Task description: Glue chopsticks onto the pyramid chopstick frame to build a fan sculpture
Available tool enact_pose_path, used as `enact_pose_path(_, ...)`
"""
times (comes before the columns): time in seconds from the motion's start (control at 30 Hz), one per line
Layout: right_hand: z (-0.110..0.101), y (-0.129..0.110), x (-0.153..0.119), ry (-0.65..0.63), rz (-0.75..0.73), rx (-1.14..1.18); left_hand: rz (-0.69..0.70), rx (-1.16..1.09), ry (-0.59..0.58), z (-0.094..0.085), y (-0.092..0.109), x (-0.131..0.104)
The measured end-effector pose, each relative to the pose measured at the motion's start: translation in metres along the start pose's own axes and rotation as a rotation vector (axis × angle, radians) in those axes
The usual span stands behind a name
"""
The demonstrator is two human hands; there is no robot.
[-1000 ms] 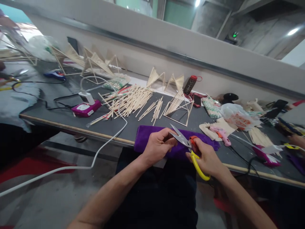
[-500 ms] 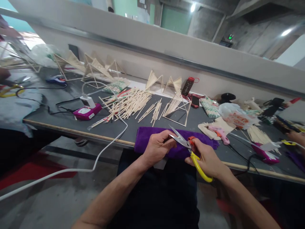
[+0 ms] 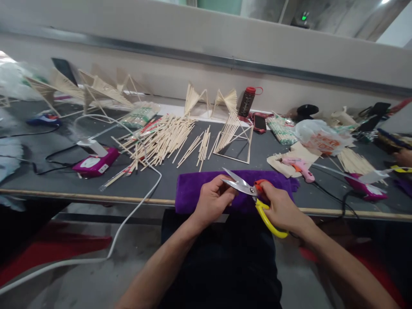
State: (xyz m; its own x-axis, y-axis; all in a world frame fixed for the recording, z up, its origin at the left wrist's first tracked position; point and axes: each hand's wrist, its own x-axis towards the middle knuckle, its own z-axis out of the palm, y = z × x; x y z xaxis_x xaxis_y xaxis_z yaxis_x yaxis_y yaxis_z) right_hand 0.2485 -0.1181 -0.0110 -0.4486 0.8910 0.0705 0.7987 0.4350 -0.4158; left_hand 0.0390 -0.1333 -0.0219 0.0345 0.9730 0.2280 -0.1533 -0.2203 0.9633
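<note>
My right hand (image 3: 283, 207) grips a pair of scissors (image 3: 242, 185) by their red and yellow handles. The two metal blades stand a little apart, pointing left. Just beside the blade tips is my left hand (image 3: 210, 201), its fingers pinched together; what lies between them, if anything, is too small to make out. Beneath both hands a folded purple towel (image 3: 188, 189) lies along the table's front edge. Behind it are short loose wooden sticks (image 3: 203, 145) and a stick frame (image 3: 232, 143) with a fan of sticks.
A heap of sticks (image 3: 167, 139) covers the table's (image 3: 154, 182) middle. Twisted stick models (image 3: 106, 92) line the back left. A magenta power strip (image 3: 96, 163) with a white cable is at left. A pink glue gun (image 3: 299, 167), plastic bag (image 3: 322, 135) and bottle (image 3: 247, 103) are at right.
The head view has turned downward and to the right. My hands keep nearly the same pose, with the scissor blades still by the left fingers.
</note>
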Motion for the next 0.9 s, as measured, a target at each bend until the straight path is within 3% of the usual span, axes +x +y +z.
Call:
enact_pose_path(0.2, -0.006, 0.001, 0.005, 0.024, -0.035, -0.015, 0.040, -0.028, 0.049, 0.004, -0.001, 0.006)
enact_pose_path(0.47, -0.016, 0.003, 0.001, -0.006, 0.014, -0.106, 0.171, 0.134, 0.001, 0.002, -0.012, 0.002)
enact_pose_path(0.9, -0.010, 0.008, -0.004, -0.041, 0.023, 0.096, 0.056, 0.158, -0.001, 0.005, -0.016, -0.002)
